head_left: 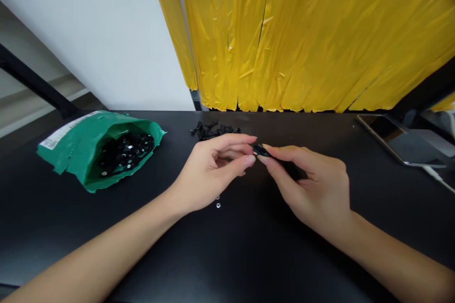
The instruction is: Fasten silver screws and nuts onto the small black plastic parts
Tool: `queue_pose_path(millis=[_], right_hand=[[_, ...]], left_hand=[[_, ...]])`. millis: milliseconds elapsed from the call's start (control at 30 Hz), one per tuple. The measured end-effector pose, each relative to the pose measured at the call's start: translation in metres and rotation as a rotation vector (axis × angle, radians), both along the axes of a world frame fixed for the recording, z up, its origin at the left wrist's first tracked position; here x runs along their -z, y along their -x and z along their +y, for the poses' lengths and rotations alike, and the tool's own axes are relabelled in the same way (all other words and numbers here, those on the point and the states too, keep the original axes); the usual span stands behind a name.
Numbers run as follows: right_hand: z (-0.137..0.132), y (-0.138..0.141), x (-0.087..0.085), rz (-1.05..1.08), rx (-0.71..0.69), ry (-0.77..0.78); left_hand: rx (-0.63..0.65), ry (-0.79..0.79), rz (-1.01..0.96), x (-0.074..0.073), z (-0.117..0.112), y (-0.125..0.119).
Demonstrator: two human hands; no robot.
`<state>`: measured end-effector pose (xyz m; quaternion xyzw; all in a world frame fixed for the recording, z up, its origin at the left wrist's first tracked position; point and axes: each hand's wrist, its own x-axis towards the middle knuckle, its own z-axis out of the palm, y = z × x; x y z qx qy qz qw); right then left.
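My right hand [314,180] pinches a small black plastic piece [261,150] between thumb and fingertips, just above the table. Facing it from the left is my left hand [216,165], its index finger and thumb apart. The left thumb tip comes close to the black piece's near end; whether it touches I cannot tell. Two small silver rings [218,205] lie on the table below my left hand, one partly hidden by it. Beyond the fingers sits a pile of small black pieces [213,130].
A torn-open green plastic bag [78,139] at the left holds many black pieces with silvery rings. At the right lies a phone [391,139] with a white cable [439,180]. Yellow plastic sheeting [284,33] and a white panel [131,33] stand behind the black table [241,255].
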<state>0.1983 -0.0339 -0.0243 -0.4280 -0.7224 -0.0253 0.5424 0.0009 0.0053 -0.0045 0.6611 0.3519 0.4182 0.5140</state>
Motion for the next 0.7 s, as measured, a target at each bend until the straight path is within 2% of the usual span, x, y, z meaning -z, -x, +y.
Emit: queue_pose_path(millis=[167, 300, 433, 600, 700], right_hand=[[0.003, 0.000, -0.001, -0.055, 0.025, -0.074], [0.004, 0.004, 0.000, -0.111, 0.089, -0.160], [0.005, 0.008, 0.000, -0.174, 0.120, -0.220], [0.005, 0.011, 0.001, -0.196, 0.104, -0.211], [0.004, 0.012, 0.002, -0.195, 0.105, -0.212]], left_hand=[[-0.049, 0.149, -0.022, -0.003, -0.003, -0.005], [-0.157, 0.304, -0.076, -0.003, -0.015, -0.017], [-0.220, 0.299, -0.116, -0.001, -0.022, -0.024], [-0.274, 0.280, -0.141, 0.000, -0.024, -0.026], [-0.285, 0.328, -0.175, 0.000, -0.023, -0.027]])
